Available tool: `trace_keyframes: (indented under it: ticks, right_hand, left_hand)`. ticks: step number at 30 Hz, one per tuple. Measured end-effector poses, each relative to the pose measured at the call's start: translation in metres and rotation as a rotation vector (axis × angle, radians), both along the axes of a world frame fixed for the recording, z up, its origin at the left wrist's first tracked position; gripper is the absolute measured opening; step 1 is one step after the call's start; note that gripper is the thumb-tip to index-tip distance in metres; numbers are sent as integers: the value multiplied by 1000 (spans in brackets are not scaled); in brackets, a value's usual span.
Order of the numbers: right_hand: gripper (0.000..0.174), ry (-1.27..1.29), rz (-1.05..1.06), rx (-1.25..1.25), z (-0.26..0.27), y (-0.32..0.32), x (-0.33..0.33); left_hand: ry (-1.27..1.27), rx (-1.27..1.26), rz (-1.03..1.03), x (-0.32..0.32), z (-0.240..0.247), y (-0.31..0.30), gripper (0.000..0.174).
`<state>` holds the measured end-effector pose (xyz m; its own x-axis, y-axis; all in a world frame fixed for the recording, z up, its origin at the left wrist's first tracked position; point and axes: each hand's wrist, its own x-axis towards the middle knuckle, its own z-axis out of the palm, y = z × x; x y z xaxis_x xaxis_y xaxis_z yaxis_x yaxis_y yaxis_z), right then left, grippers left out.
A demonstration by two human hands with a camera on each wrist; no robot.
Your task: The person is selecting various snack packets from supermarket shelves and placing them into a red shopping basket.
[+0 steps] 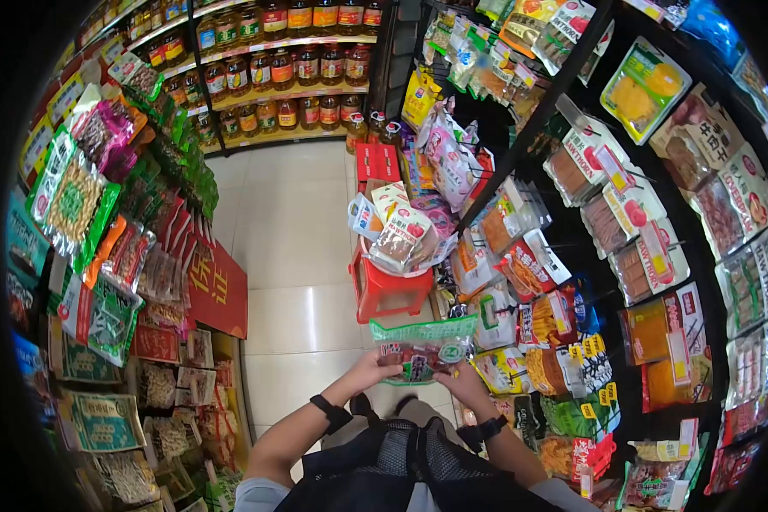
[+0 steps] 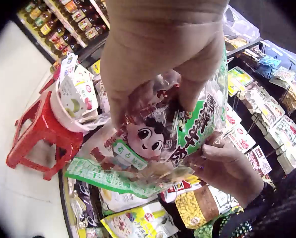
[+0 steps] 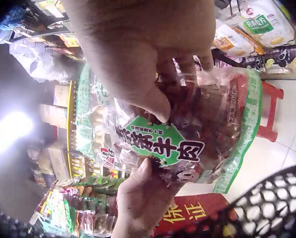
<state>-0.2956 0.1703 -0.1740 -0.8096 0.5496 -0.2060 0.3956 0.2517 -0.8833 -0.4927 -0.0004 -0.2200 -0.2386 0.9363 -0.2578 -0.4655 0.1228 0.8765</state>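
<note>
Held up in front of the body is a clear snack bag [image 1: 420, 334] with green sealed ends, dark reddish-brown pieces inside and large printed characters. My left hand [image 1: 369, 375] grips its left side, thumb over the front. The right hand [image 1: 465, 386] pinches the lower right side. In the left wrist view, a cartoon face and a green label show on the bag [image 2: 143, 139], beneath the left hand [image 2: 158, 49]. From the right wrist, the bag [image 3: 207, 134] hangs between the right hand [image 3: 133, 54] and the left hand [image 3: 140, 198]. Each hand wears a dark wrist strap.
A red plastic stool [image 1: 384, 294] ahead carries a pile of snack packets [image 1: 401, 235]. Hanging packets crowd the right-hand rack [image 1: 631, 213] and the left display [image 1: 77, 196]. Jars [image 1: 307, 64] fill the far shelves. A red sign [image 1: 218, 286] juts over the tiled floor [image 1: 294, 222].
</note>
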Motion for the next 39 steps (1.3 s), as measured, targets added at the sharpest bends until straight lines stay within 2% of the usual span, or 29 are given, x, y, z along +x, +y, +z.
trace_keyframes:
  ticks: [2, 3, 6, 9, 11, 14, 16, 17, 20, 21, 22, 24, 25, 27, 29, 30, 34, 35, 38, 39]
  right_hand:
    - [42, 42, -15, 87, -7, 27, -24]
    - [42, -12, -35, 190, 0, 38, -38]
    - [39, 158, -58, 202, -9, 88, -84]
    - [35, 183, -6, 215, 17, 128, -136]
    - [32, 231, -33, 227, -4, 166, -171]
    - [29, 241, -81, 222, -27, 214, -225]
    - [31, 183, -117, 140, -68, 241, -254]
    - [31, 279, -134, 96, -109, 256, -271]
    - [27, 54, -226, -45, -120, 280, -306]
    - [27, 35, -247, -31, -134, 287, -323]
    - [27, 65, -255, -51, -142, 296, -333]
    - [29, 121, -280, -102, -160, 304, -349]
    - [35, -21, -283, -201, -177, 308, -356]
    - [44, 1, -310, -234, -211, 308, -364]
    - [53, 0, -344, -208, -231, 316, -368]
    - [57, -9, -363, -177, -239, 316, -373]
    - [68, 73, -339, -191, -235, 315, -379]
    - [59, -57, -311, 14, -220, 314, -379]
    - [45, -452, -221, 89, -191, 299, -379]
    - [28, -355, -299, 113, -178, 287, -383]
  left_hand:
    - [54, 37, 5, -29, -1, 29, 30]
    - [81, 13, -10, -44, 1, 43, 36]
    - [237, 51, 43, -91, 12, 92, 30]
    - [310, -53, 36, -139, 30, 137, 24]
    - [317, -105, 20, -179, 14, 174, 26]
    - [292, -61, 136, -220, 13, 223, 27]
    - [239, -119, 198, -240, 1, 247, 27]
    - [219, -152, 224, -252, -9, 259, 27]
    - [150, -214, 274, -280, -41, 292, 32]
    - [87, -209, 322, -292, -51, 301, 35]
    - [62, -205, 387, -298, -68, 311, 32]
    - [17, -210, 513, -306, -98, 318, 25]
    - [24, -267, 566, -307, -97, 323, 24]
    - [37, -389, 667, -308, -101, 328, 23]
    - [50, -371, 473, -322, -155, 330, 38]
    - [55, -363, 379, -328, -158, 330, 46]
    - [99, -531, 522, -331, -158, 343, 44]
    - [171, -561, 537, -334, -160, 341, 42]
    - [209, -577, 587, -346, -219, 313, 36]
    - [250, -637, 596, -353, -198, 310, 33]
